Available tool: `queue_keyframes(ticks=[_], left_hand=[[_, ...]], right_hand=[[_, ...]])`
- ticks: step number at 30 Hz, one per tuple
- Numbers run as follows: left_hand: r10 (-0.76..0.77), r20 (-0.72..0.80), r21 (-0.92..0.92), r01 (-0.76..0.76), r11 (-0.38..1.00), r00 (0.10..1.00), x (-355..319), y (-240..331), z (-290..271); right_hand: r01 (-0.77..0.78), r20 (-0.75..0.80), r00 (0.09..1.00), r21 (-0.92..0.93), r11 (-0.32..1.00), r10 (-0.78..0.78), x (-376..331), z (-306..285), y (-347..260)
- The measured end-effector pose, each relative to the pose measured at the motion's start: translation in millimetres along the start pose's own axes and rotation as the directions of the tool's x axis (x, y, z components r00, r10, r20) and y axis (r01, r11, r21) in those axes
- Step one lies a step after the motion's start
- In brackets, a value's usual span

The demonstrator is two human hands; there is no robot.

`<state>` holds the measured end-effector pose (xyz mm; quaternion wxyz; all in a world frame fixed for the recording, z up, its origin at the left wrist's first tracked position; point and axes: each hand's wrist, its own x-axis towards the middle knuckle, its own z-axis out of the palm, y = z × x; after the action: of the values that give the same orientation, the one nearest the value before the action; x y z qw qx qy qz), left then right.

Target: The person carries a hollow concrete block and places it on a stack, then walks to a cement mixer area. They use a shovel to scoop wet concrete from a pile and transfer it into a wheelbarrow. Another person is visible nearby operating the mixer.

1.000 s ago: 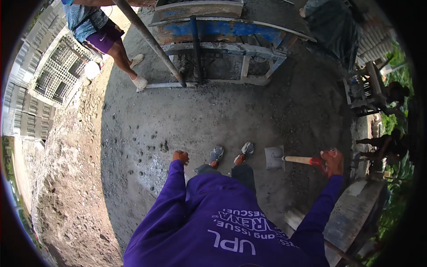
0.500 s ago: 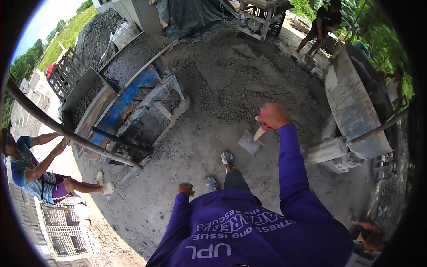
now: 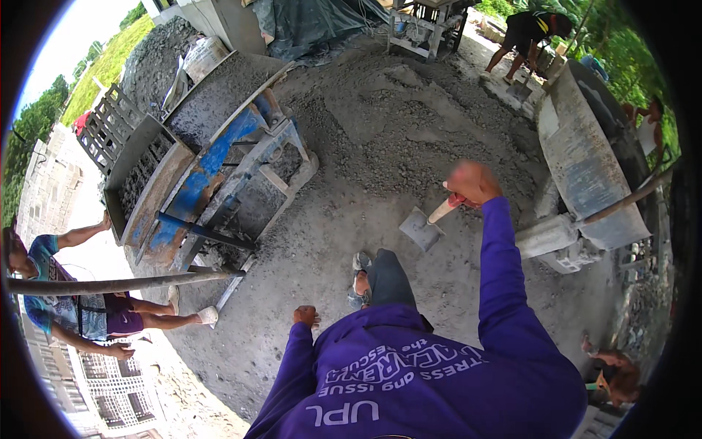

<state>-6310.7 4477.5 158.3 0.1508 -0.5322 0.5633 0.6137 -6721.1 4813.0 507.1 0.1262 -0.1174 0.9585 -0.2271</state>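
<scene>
My right hand (image 3: 472,183) is wrapped round the reddish grip of a short-handled shovel (image 3: 422,230), my arm stretched out ahead and to the right. The grey, squarish blade hangs in front of my legs, near the edge of a heap of grey, gravelly mix (image 3: 431,124). Whether the blade touches the ground I cannot tell. No load shows on it. My left hand (image 3: 306,315) is held low by my left side with its fingers curled in, and I see nothing in it.
At left stands a blue and grey metal machine (image 3: 219,157) with a long bar (image 3: 124,285) jutting out. A person (image 3: 77,293) is beside it. A large metal drum (image 3: 585,161) lies at right. Another person (image 3: 528,40) bends over at the far right.
My right hand and the shovel have moved a little to the right. The machine's long bar has swung down at left, and the person there now has one hand at the machine. The far person bends lower.
</scene>
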Motion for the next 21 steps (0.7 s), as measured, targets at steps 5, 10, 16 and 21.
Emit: queue_keyframes(ticks=[5,10,16,21], left_hand=[[-0.141,0.000,-0.154,0.139,0.978,0.990,-8.5,-29.3,-4.3],[-0.146,-0.066,-0.300,0.120,0.947,0.987,-17.4,-34.0,-8.6],[-0.154,-0.120,-0.304,0.112,0.946,0.981,-25.5,-55.5,-20.6],[-0.208,-0.033,-0.035,0.207,0.978,0.978,-21.0,-89.2,-32.9]], right_hand=[[-0.006,0.008,1.000,0.005,1.000,0.006,2.1,0.6,-21.5],[0.061,0.003,0.998,-0.013,0.998,-0.061,-4.7,5.6,-53.2],[0.064,0.210,0.975,0.032,0.997,-0.070,-11.2,21.8,-67.0],[0.131,0.209,0.968,0.053,0.990,-0.139,2.0,39.8,-32.9]])
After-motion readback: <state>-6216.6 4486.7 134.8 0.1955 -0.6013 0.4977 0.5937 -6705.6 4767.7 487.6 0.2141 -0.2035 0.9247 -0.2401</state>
